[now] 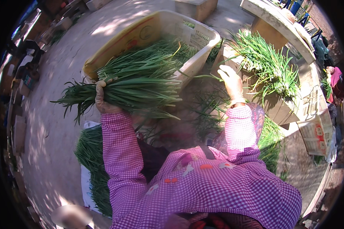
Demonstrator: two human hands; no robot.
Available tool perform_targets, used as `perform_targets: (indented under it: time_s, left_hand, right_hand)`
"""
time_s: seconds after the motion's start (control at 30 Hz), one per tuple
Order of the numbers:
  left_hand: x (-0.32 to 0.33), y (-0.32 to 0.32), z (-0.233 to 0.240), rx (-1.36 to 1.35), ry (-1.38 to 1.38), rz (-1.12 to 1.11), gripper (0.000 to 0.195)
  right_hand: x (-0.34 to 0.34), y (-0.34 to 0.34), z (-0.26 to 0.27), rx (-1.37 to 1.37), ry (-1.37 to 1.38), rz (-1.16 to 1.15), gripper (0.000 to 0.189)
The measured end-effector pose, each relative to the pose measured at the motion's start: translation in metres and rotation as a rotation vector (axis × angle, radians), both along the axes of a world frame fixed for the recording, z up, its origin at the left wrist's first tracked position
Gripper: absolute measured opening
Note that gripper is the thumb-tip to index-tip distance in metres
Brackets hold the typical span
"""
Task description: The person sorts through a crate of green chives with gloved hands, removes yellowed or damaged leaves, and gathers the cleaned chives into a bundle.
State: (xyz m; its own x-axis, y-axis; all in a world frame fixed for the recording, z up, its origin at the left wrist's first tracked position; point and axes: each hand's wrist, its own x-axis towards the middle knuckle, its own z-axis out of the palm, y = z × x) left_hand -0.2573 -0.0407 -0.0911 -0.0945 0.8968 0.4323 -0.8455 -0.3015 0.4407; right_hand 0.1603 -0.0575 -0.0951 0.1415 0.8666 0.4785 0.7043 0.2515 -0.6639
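My left hand is closed around a thick bunch of long green leafy stalks, likely garlic chives, with the pale cut ends pointing right. The bunch lies level over the near left edge of a white plastic crate, which holds more of the same greens. To the right of the crate, my right hand is raised, and one long leaf reaches to its fingertips. Beyond it, several small bundles of greens rest on a box-like wooden stand.
Loose leaves litter the ground between my arms. At the left, a heap of greens lies on a white sheet. Another white crate stands at the right, near a person in red clothing. A pale slab is at the upper right.
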Motion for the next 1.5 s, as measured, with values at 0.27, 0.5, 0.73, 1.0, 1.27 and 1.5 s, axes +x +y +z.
perform_targets:
  time_s: [0.27,0.5,0.73,1.0,1.27,1.5]
  left_hand:
    - [0.011,-0.003,0.007,-0.193,-0.019,-0.056,0.014]
    - [0.028,-0.011,0.017,-0.323,0.205,-0.089,0.03]
    - [0.031,-0.017,0.029,-0.579,0.259,0.035,0.023]
    - [-0.012,0.01,-0.015,-0.431,0.053,0.023,0.013]
    - [-0.043,0.013,-0.026,-0.431,-0.145,0.025,0.035]
    - [-0.058,0.021,-0.042,-0.313,-0.134,-0.248,0.04]
  right_hand:
    - [-0.123,-0.007,0.05,-0.426,1.047,0.595,0.029]
    - [-0.138,-0.016,0.059,-0.525,1.25,0.612,0.021]
    - [-0.121,-0.027,0.063,-0.565,1.226,0.755,0.019]
    - [-0.074,-0.062,0.06,-0.407,1.025,1.107,0.021]
    - [0.003,-0.063,0.046,-0.171,-0.459,0.365,0.025]
    - [-0.082,-0.027,0.069,-0.222,0.223,0.552,0.042]
